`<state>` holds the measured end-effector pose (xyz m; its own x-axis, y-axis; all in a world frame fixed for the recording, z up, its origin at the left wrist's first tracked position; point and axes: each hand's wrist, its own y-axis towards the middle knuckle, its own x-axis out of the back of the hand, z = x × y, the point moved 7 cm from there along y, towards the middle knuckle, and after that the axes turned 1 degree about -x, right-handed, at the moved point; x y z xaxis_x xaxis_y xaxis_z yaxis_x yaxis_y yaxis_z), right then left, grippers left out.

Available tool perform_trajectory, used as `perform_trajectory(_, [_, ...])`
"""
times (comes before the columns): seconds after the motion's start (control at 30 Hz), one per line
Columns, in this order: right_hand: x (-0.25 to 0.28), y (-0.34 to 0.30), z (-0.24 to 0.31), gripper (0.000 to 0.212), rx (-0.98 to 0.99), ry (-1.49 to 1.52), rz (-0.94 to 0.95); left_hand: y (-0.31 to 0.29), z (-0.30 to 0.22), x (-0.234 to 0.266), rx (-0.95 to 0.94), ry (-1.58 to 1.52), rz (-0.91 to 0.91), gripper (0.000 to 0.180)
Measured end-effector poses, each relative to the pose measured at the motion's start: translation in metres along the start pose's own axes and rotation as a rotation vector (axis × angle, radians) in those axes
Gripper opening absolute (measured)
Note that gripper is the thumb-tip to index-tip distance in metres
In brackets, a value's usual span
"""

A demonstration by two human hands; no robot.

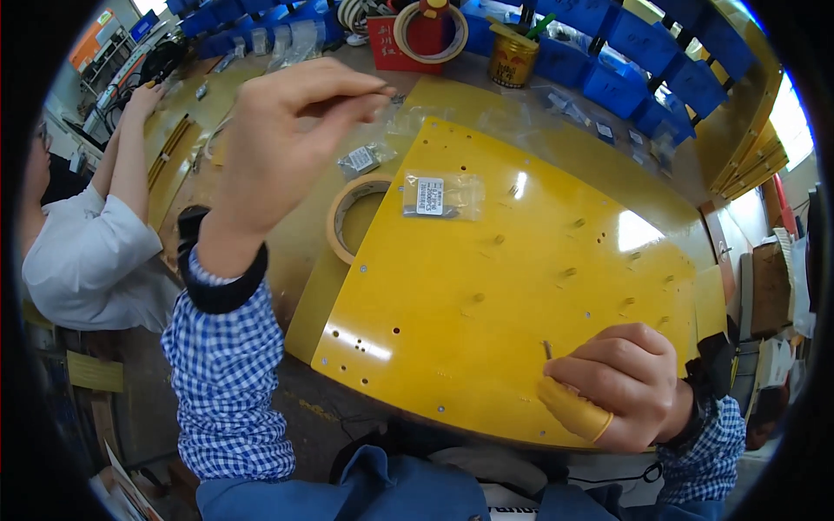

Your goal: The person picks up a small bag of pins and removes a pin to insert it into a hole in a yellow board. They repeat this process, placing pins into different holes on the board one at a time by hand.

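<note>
A large yellow panel [521,313] lies in front of me, with several thin pins [499,239] standing up from it and small holes along its edges. My left hand [282,130] is raised above the panel's far left side, thumb and fingers pinched together; what is between the tips is too small to make out. Low over the near right part of the panel, my right hand [621,382] is closed, with a yellow finger cot [573,412] on one digit. A small dark metal pin [547,349] sticks up at its fingertips. On the panel lies a labelled clear plastic bag [441,197].
A tape roll [343,226] lies partly beside the panel's left edge; another roll [430,56] stands at the back. Beyond are a gold tin [512,56], small plastic bags [360,158] and blue bins [638,43]. A co-worker [95,243] works at the left.
</note>
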<state>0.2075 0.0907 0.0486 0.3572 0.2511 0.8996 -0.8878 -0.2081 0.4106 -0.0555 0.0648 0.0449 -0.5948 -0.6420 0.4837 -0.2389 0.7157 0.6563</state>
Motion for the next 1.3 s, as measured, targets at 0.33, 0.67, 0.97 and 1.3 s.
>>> perform_trajectory(0.33, [0.069,-0.066,-0.04,0.022,-0.473,-0.486,0.31,-0.004,0.026,-0.068,-0.021,-0.083,0.214,0.013])
perform_trajectory(0.67, [0.037,-0.006,-0.037,0.013,-0.295,-0.242,0.339,-0.018,0.025,-0.071,-0.019,-0.222,0.255,0.012])
perform_trajectory(0.97, [-0.044,0.026,0.007,0.011,-0.051,0.063,0.04,-0.022,0.04,-0.075,0.149,-0.494,0.168,0.011])
perform_trajectory(1.3, [-0.051,0.024,-0.006,0.014,-0.326,0.478,0.106,-0.028,0.043,-0.074,0.082,-0.428,0.191,0.012])
